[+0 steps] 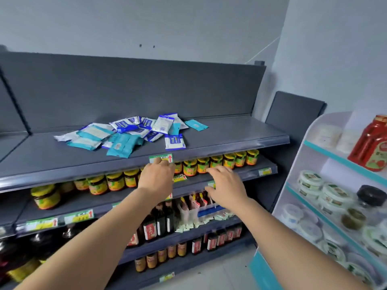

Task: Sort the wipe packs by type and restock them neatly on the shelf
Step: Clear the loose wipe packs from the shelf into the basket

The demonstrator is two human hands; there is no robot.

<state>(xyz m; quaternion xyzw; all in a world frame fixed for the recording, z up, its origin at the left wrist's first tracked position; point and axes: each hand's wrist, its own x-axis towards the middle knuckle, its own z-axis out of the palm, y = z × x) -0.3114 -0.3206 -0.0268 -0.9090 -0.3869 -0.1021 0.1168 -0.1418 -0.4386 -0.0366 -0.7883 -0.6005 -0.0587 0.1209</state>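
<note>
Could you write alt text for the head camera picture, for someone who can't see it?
A left hand and right hand, both empty, reach toward a jumbled pile of teal and blue-and-white wipe packs on a grey top shelf; jars line the shelf below.

The shelf (230, 135) is dark grey, the wipe packs (125, 135) either teal or white with blue print, the jars (189, 167) yellow-lidded with green-and-yellow labels, the price tag (160, 158) green and white with a red arrow, the side rack (326, 152) white edged in teal.
</note>
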